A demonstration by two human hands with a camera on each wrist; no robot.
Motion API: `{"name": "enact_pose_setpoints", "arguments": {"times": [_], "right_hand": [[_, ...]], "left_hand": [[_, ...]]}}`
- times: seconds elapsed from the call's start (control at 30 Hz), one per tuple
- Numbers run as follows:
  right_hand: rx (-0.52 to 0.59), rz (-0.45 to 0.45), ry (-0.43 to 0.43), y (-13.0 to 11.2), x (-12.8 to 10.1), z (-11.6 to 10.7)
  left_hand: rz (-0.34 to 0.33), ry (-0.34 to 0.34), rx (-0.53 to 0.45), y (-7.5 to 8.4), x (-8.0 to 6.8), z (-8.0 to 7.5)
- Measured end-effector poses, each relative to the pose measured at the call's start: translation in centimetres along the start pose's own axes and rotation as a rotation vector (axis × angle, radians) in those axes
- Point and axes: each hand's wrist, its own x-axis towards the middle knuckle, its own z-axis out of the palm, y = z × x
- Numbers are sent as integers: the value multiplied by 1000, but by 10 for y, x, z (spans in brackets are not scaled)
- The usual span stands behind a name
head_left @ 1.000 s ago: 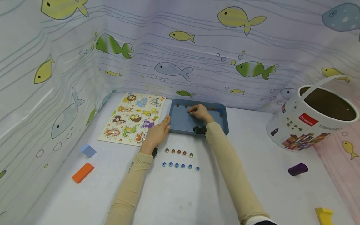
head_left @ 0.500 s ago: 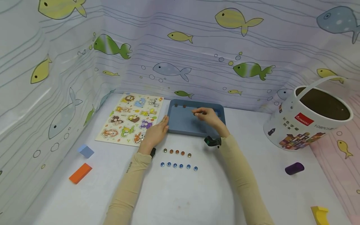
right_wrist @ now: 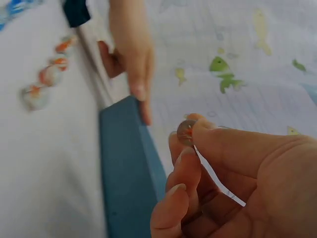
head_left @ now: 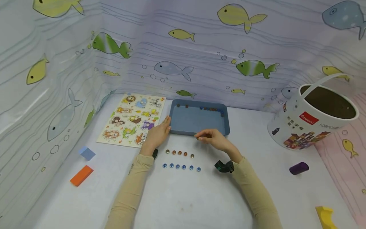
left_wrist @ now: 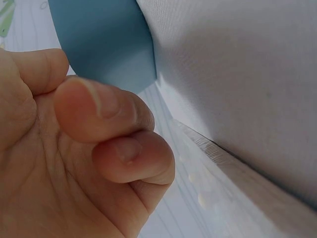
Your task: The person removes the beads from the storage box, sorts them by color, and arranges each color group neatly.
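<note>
Right hand (head_left: 216, 141) has pulled back out of the blue tray (head_left: 183, 122) since the earlier frames; it was over the tray's far side, now it sits in front of the tray's near wall, above the table. Left hand (head_left: 158, 134) has not moved.

Orange marble (right_wrist: 186, 132) is pinched between the right thumb and fingertips (right_wrist: 190, 163), held in the air just in front of the tray, off the table. Right wrist view shows the grip clearly; other fingers curled under.

Left hand rests against the tray's left near corner, fingers mostly straight along the wall, thumb side toward the puzzle board (head_left: 132, 117). Left wrist view shows only fingertips lying against each other beside the tray wall, nothing held.

On the table near the hands: row of 5 orange marbles (head_left: 179, 153), and just in front of it a row of 6 blue marbles (head_left: 181, 167). The rows are parallel and close, not touching. More marbles (head_left: 212, 109) lie along the tray's far wall, mixed orange and blue; exact count unclear.

Further out: animal puzzle board left of the tray, white bucket (head_left: 311, 119) tilted at right, purple cylinder (head_left: 298, 168) in front of it, blue block (head_left: 87, 153) and orange block (head_left: 81, 175) at left, yellow block (head_left: 326, 216) at bottom right.
</note>
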Motion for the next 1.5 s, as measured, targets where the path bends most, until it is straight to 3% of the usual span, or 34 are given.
{"name": "enact_pose_setpoints", "arguments": {"times": [0.43,0.77,1.0,1.23,1.5], "right_hand": [[-86,7,-85,33,-20,20],[-150,-44,-88,32,-21,27],[-139,-53,-79,21,-18,9],[-86,-42,-14,-7,-1,-21],[26,-51,56,-26,53,-41]], "left_hand": [[-14,-16,-9,-1,1,0],[-17,-17,-7,0,1,-2],[-14,-16,0,2,1,-3],[-13,-23,-3,2,0,-4],[-14,-13,-18,1,-1,-1]]}}
